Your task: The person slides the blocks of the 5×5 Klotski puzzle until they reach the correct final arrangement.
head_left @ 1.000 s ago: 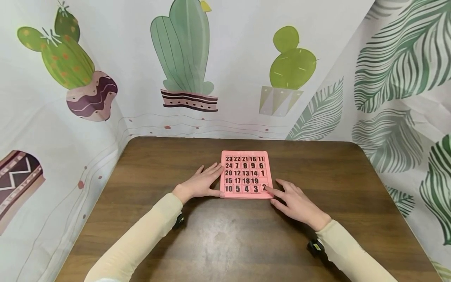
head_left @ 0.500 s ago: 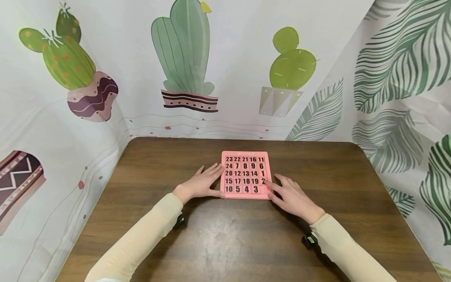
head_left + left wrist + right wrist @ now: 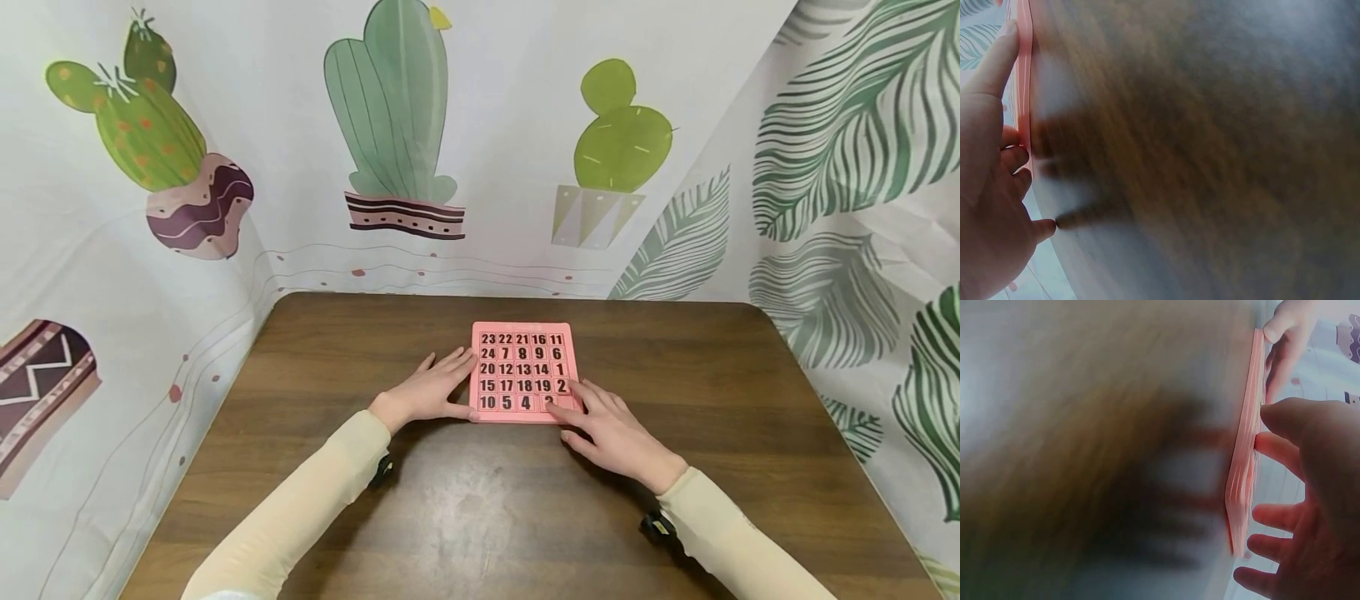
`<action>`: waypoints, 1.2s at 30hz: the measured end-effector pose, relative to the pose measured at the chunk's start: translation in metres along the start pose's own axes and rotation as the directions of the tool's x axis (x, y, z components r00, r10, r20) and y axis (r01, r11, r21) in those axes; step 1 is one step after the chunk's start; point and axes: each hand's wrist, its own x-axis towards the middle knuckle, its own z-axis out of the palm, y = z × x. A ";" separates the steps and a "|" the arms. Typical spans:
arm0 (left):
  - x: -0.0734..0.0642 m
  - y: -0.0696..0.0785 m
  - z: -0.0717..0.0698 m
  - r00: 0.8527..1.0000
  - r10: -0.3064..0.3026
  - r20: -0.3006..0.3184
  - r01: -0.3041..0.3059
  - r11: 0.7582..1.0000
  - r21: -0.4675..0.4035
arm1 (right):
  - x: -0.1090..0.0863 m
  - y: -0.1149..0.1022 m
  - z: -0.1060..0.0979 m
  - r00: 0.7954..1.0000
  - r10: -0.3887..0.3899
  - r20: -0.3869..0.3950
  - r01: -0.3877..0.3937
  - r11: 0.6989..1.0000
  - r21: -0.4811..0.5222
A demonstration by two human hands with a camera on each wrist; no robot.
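Observation:
A pink sliding number puzzle (image 3: 516, 386) with black-numbered tiles lies flat on the table. My left hand (image 3: 431, 390) rests along its left edge, fingers and thumb extended; in the left wrist view the thumb (image 3: 999, 59) lies against the pink side. On the puzzle's lower right, my right hand (image 3: 618, 433) reaches in with its index fingertip touching the tile marked 3 (image 3: 548, 399), partly covering it. Above that, the tile marked 2 (image 3: 562, 386) sits at the right end of the row with 19. The right hand's other fingers are loosely spread.
The dark wooden table (image 3: 465, 517) extends around the puzzle. Behind it hangs a white cloth (image 3: 502, 150) printed with cacti and leaves. A small black device (image 3: 657, 527) sits at the right wrist, and another (image 3: 382, 468) at the left.
The 2 tile slid up from the bottom right corner into the row above. My right index finger then shifted left onto the 3 tile, which now sits slightly farther right. The left hand stayed still.

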 end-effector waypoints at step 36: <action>0.000 0.002 -0.002 1.000 -0.004 0.010 0.004 1.000 0.015 | 0.021 -0.036 -0.001 0.996 0.062 0.062 -0.058 0.996 -0.062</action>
